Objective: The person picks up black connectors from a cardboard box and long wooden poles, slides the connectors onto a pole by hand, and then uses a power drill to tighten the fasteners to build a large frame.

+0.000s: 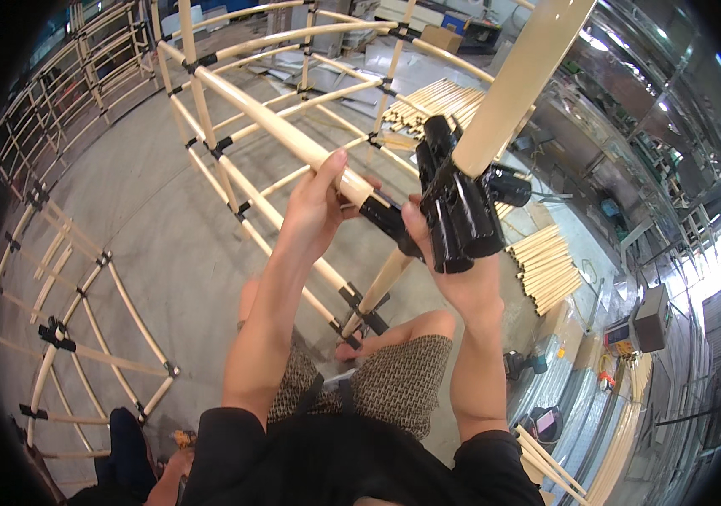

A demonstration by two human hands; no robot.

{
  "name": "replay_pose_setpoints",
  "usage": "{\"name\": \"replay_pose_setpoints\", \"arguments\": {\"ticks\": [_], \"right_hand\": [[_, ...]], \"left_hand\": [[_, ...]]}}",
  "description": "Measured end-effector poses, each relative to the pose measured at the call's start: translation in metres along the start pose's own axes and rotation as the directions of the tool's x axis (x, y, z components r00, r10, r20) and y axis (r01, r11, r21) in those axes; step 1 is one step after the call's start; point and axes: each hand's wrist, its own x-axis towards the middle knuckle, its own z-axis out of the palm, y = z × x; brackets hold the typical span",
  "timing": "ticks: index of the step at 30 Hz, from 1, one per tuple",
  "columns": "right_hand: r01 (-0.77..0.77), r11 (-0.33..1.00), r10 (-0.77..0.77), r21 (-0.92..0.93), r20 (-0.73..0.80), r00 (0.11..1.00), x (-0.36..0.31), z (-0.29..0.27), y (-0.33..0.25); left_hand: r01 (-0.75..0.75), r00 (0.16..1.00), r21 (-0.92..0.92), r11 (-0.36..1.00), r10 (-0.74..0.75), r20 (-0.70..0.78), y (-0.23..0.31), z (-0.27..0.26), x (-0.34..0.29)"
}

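left hand [314, 207] at the centre of the frame, fingers wrapped round the end of a pale wooden rod [268, 122] that runs up toward the upper left; right hand [453, 270] just right of centre, clenched on a black connector [462, 215], thumb pressed on its left face; the rod's end meets a black sleeve on the connector's left side, between the two hands; a thicker pale pole [521, 76] rises from the connector's top to the upper right edge; another rod [382, 282] drops from the connector down toward the knee [428, 325] at lower centre; behind the hands, a curved frame [293, 51] of pale rods tied at black joints fills the upper middle; a second such frame [82, 337] lies flat on the grey floor [150, 194] at the left; a bundle of loose rods [546, 266] lies right of the connector, another pile [432, 101] above it at upper centre; a grey box [651, 316] stands at the right edge; dark sleeves and a patterned garment at the bottom of the frame.
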Motion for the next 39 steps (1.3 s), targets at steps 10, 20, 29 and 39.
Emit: {"name": "replay_pose_setpoints", "arguments": {"ticks": [10, 20, 29, 39], "right_hand": [[0.102, 0.922, -0.181, -0.373, -0.183, 0.966, 0.008, -0.003, -0.020], [0.175, 0.960, -0.209, -0.220, -0.144, 0.967, 0.006, 0.000, -0.009], [0.085, 0.996, -0.085, -0.018, 0.013, 0.996, 0.006, -0.013, -0.008], [0.066, 0.993, -0.068, 0.093, 0.019, 0.998, 0.003, -0.011, 0.003]], "left_hand": [[-0.492, 0.839, 0.735, 0.466, 0.479, 0.258, 0.055, 0.007, -0.031], [-0.937, 0.288, 0.338, -0.087, 0.357, 0.889, 0.104, 0.065, -0.016], [-0.863, 0.144, 0.220, -0.454, 0.196, 0.970, 0.100, 0.068, -0.048], [-0.845, -0.010, 0.036, -0.533, 0.083, 0.996, 0.099, 0.071, -0.027]]}}
